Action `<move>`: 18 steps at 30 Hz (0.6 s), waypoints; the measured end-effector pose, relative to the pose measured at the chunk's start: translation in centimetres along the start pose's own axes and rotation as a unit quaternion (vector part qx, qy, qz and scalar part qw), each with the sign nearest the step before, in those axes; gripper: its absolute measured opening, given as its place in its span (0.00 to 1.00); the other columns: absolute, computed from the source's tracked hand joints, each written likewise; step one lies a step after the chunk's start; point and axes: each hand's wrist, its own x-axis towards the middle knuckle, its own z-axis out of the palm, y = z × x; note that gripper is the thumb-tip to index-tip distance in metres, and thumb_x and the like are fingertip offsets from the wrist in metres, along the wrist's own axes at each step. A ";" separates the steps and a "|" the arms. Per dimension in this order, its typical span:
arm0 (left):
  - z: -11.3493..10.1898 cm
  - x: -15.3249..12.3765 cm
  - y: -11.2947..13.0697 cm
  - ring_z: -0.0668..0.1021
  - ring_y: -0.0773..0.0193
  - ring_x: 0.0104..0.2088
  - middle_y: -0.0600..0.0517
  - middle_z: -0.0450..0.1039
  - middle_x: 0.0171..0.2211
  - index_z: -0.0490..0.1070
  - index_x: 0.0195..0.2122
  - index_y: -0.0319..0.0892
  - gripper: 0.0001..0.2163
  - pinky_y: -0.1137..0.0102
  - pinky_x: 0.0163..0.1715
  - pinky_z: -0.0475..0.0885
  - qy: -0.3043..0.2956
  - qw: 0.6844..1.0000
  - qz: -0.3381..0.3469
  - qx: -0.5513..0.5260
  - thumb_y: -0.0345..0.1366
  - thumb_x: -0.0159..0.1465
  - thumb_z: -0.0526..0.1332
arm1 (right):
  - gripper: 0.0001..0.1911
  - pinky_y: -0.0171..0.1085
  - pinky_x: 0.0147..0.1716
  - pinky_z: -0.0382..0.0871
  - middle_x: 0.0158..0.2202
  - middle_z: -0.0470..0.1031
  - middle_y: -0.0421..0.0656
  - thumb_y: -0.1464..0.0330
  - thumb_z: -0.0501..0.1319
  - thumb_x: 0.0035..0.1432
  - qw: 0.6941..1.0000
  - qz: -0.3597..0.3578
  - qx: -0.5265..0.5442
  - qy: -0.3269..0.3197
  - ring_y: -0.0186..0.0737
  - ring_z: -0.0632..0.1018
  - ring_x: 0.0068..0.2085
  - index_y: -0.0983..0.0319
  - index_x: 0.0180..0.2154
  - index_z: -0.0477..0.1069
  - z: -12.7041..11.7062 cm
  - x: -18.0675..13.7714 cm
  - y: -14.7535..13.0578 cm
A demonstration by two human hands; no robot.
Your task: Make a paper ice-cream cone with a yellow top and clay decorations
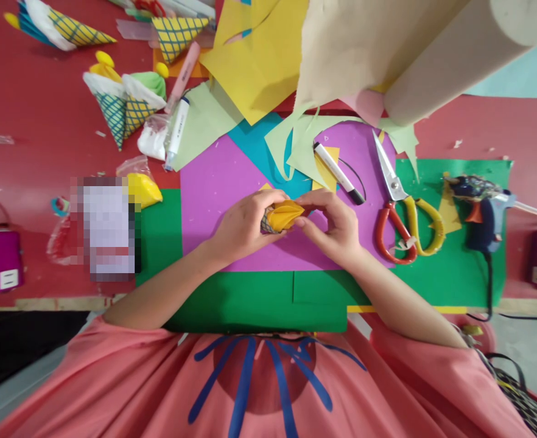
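Note:
My left hand (245, 226) is closed round a small paper cone with a dark grid pattern, and a folded yellow piece (287, 214) stands out of the cone's mouth. From the other side my right hand (335, 226) pinches the tip of that yellow piece between thumb and fingers. Both hands are above a purple sheet (214, 176). Most of the cone is hidden in my left palm. Beyond my right hand lie a black-and-white marker (339, 173) and scissors (399, 201) with one red and one yellow handle.
A glue gun (483, 213) lies on a green sheet (460, 274) at right. A big paper roll (455, 61) takes up the back right. Finished-looking paper cones (125, 100), markers and a yellow bag (145, 190) lie at left. Paper scraps (259, 55) overlap at the back.

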 end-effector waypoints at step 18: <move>-0.9 0.3 0.2 0.78 0.56 0.55 0.44 0.71 0.56 0.61 0.54 0.47 0.15 0.61 0.50 0.78 -0.078 0.980 0.077 0.164 0.36 0.68 0.60 | 0.07 0.32 0.34 0.78 0.36 0.78 0.39 0.65 0.63 0.64 0.992 0.111 0.060 -0.012 0.30 0.80 0.33 0.59 0.43 0.70 0.2 0.0 -0.5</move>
